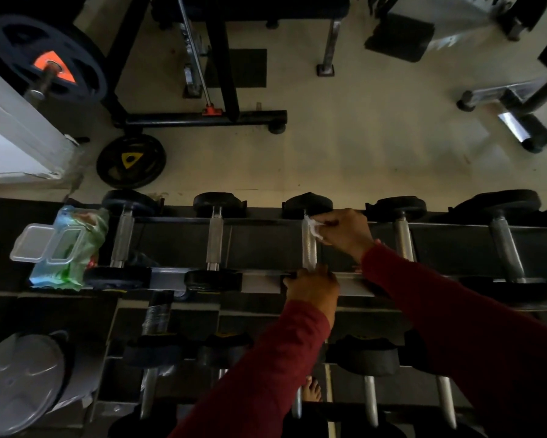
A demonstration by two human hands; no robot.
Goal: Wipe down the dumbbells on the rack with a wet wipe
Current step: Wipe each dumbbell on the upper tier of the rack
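a gym: dumbbell rack, weight plates, bench frames

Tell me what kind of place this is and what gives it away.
Most likely a small gym or weight room. A rack holds rows of dumbbells, weight plates sit on the floor and on a bar, and bench frames stand behind on the pale floor.

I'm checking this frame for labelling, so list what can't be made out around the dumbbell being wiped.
- Head view: near head of the middle dumbbell, hidden under the left hand.
- Most of the wet wipe, bunched inside the right hand.
- Wipes pack print, too dim and small to read.
- Lower rack dumbbells, partly covered by the sleeves and cut off at the bottom edge.
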